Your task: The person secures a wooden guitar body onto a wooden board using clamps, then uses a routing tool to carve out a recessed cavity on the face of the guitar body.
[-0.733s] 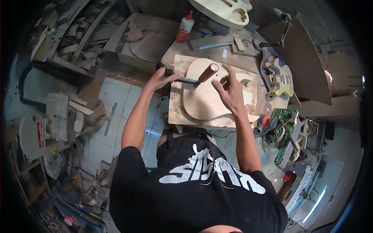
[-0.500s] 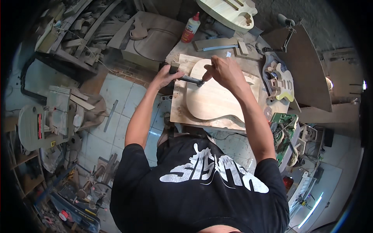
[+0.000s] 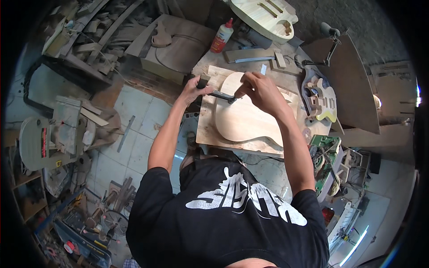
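A pale wooden guitar body lies flat on a larger light wooden board on the workbench. A dark metal clamp reaches in over the board's left edge, its screw end above the guitar body. My left hand is closed around the clamp's outer end, beside the board. My right hand is bent over the screw end with its fingers pinched together. They seem to grip the clamp's handle, which the hand mostly hides.
Behind the board stand a red-and-white glue bottle and wood strips. Another guitar body lies at the far edge, and a cut-out one to the right. A green machine stands at right, a desk lamp behind.
My right hand has turned a little at the clamp's screw end, its knuckles shifting right and down. My left hand keeps its hold. The whole view has shifted slightly.
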